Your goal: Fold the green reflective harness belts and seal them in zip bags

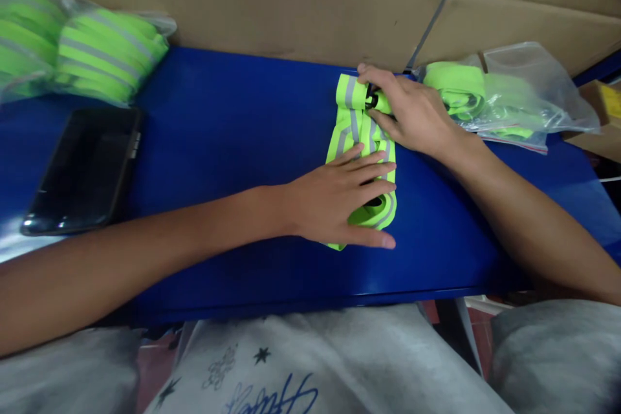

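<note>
A folded neon-green strap with grey reflective stripes (350, 118) lies on the blue table (233, 142), right of centre. My left hand (339, 197) rests flat on its near end, fingers stretched out and pressing it down. My right hand (410, 110) sits at the far end, fingers closed around the strap's fold and a small black buckle (372, 101).
Bagged rolls of the same green reflective strap (104, 52) lie at the far left. A dark phone or tablet (82, 168) lies at the left. A clear bag with more green straps (490, 100) sits at the right. A cardboard wall (310, 0) stands behind the table.
</note>
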{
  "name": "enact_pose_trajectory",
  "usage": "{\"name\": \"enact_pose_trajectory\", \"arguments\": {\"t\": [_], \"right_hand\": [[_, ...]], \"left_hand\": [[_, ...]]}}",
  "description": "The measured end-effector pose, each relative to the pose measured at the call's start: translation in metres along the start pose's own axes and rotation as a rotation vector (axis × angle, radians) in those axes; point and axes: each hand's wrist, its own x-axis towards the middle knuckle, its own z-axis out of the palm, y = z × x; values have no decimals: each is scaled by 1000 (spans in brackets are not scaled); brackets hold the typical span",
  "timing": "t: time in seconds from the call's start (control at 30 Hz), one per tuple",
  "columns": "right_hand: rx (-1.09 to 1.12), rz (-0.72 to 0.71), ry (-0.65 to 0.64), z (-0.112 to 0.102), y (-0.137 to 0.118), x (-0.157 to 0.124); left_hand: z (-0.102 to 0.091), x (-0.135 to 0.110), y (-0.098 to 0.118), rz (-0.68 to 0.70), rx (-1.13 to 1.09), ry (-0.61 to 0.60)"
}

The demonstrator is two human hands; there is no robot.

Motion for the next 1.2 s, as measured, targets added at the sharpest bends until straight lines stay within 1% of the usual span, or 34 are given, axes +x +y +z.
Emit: {"name": "enact_pose_trajectory", "arguments": {"t": [0.07,0.13,0.23,0.33,0.4,0.53,0.67,0.77,0.83,0.9,1.0,1.1,1.2], "right_hand": [[58,-61,-31,1,-6,-3],[157,-83,-19,5,-11,-3],[272,-42,8,10,-12,1],[304,12,17,8,-9,7],[305,18,-22,3,-7,9],[355,2,-183,-7,-8,6],[433,1,-193,-8,-12,2],[397,-34,-209,-10,-16,3],[349,-62,-217,-16,-24,4],[295,-75,-190,-21,-35,2],[172,-92,-93,-25,-55,-7],[33,-69,-10,-19,-72,-20],[-45,-16,75,-6,-81,-29]], "left_hand": [[4,-1,4,4,50,18],[7,-1,6,10,68,27],[9,-2,7,13,70,50],[10,-5,9,14,65,62],[10,-9,13,18,46,50],[9,-19,24,29,15,44],[9,-32,36,25,8,54],[10,-37,41,11,-12,76],[11,-38,41,6,-13,81],[13,-38,41,3,6,82],[14,-37,44,-11,49,101],[14,-37,48,-28,40,103],[13,-38,50,-10,-44,84]]}}
